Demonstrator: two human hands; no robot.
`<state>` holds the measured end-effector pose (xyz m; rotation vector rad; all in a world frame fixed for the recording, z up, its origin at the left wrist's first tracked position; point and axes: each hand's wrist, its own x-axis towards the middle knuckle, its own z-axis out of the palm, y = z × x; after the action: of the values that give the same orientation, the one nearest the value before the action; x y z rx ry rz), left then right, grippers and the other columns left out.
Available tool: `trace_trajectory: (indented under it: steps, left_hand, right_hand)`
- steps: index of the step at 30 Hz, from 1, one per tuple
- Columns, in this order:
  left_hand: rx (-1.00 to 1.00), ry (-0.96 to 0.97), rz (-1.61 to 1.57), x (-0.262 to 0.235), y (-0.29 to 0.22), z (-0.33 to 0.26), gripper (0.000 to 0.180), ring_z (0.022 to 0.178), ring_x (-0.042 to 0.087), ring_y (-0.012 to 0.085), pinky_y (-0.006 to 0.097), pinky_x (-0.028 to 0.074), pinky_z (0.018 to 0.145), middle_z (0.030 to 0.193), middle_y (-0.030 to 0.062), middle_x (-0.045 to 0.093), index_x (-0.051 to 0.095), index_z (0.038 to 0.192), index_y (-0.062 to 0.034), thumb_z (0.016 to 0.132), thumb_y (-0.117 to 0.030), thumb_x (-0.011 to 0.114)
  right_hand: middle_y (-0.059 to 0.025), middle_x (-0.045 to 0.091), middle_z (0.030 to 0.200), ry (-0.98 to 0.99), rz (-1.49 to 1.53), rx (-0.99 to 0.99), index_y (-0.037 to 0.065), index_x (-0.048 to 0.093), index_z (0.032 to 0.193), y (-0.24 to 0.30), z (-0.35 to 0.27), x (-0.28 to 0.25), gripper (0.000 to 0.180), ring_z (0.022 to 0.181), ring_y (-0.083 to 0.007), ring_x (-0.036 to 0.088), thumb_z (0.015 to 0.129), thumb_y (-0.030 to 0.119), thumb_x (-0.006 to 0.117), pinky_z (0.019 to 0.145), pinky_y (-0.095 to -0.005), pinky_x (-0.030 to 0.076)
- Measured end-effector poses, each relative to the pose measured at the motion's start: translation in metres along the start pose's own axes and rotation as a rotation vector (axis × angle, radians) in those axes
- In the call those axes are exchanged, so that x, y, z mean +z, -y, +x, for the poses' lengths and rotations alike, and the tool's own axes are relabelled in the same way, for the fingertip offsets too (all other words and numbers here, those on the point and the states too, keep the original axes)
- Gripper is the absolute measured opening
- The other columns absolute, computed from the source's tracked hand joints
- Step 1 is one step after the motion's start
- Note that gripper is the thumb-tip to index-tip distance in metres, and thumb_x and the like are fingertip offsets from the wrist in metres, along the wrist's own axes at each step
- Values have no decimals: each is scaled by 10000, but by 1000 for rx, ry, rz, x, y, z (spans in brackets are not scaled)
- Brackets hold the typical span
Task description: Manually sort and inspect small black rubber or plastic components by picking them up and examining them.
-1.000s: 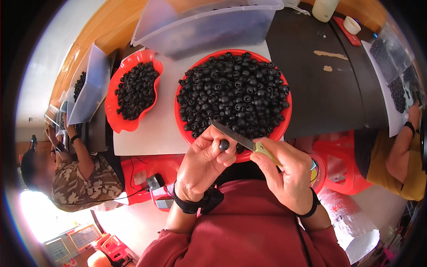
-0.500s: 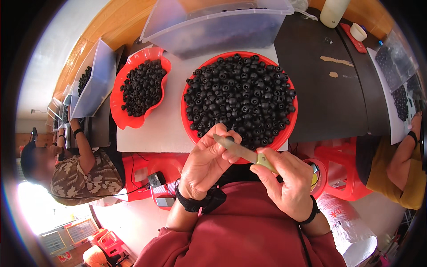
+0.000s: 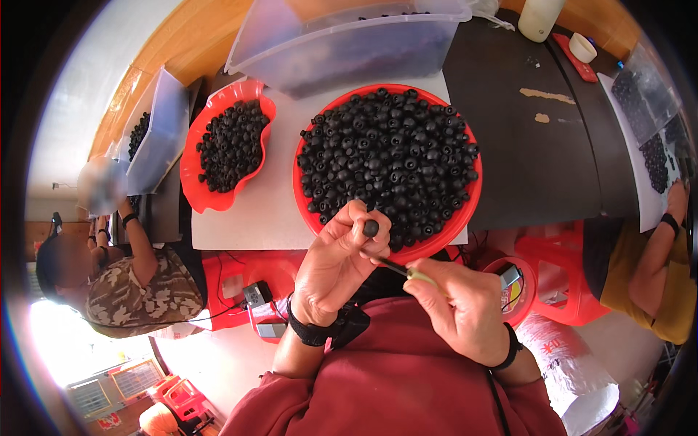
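Between the fingertips of my left hand (image 3: 338, 254) is a small round black part (image 3: 371, 228), held near the front rim of a red basin. My right hand (image 3: 462, 301) grips a knife (image 3: 418, 275) by its pale green handle. Its blade is seen nearly edge-on, pointing at my left fingers just below the part; whether it touches the part I cannot tell. Behind both hands the red basin (image 3: 297, 190) is heaped with black parts (image 3: 385, 156) of the same kind, some showing a hole.
A wavy-edged red tray (image 3: 190, 178) of smaller black parts sits at left. A clear plastic bin (image 3: 349, 58) stands behind the basin. People work on both sides. A red stool (image 3: 560, 280) and a white sack (image 3: 571, 363) are at right.
The knife has turned from showing its flat blade to nearly edge-on, and its tip has dropped below the part. The black part now shows more plainly in my left fingers.
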<state>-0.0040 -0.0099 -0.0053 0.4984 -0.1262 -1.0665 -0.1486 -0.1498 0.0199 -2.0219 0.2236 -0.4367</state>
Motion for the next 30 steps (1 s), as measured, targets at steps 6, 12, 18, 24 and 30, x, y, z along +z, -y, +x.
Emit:
trace_trajectory:
  steps: [6,12,18,24,30]
  left_hand:
    - [5,-21,-2,6,1,1,70,715,381,102,234,369,683,852,-1,463,584,989,-87,947,-129,620]
    - [-2,-40,-16,4,4,4,46,703,362,97,223,353,670,849,-8,450,596,972,-82,954,-122,607]
    - [77,-140,-32,14,0,-5,136,719,402,95,240,367,655,971,60,513,550,1057,-46,932,-55,603]
    - [652,-366,594,20,-101,-22,59,704,453,91,214,397,682,944,38,561,574,1008,-75,962,-111,585]
    - [858,-812,1161,10,-133,-9,176,836,563,70,207,441,748,972,11,632,630,1096,-43,929,-100,635]
  right_hand:
    - [-85,681,738,-176,-26,-60,2,659,983,-6,2,0,230,567,-197,653,848,165,749,480,-289,496]
    - [-81,692,770,-17,-14,-49,5,671,964,-10,-6,-2,205,592,-206,662,842,147,753,509,-291,508]
    - [-136,704,818,-116,189,77,-46,670,994,-16,-2,-22,186,634,-160,664,884,100,703,540,-266,501]
    - [-115,687,789,-119,169,209,-63,671,973,-39,-10,-41,200,620,-129,601,922,129,651,565,-253,471]
    - [-124,688,779,-109,250,250,-77,668,969,-46,-6,-46,213,640,-153,628,926,130,643,600,-258,487]
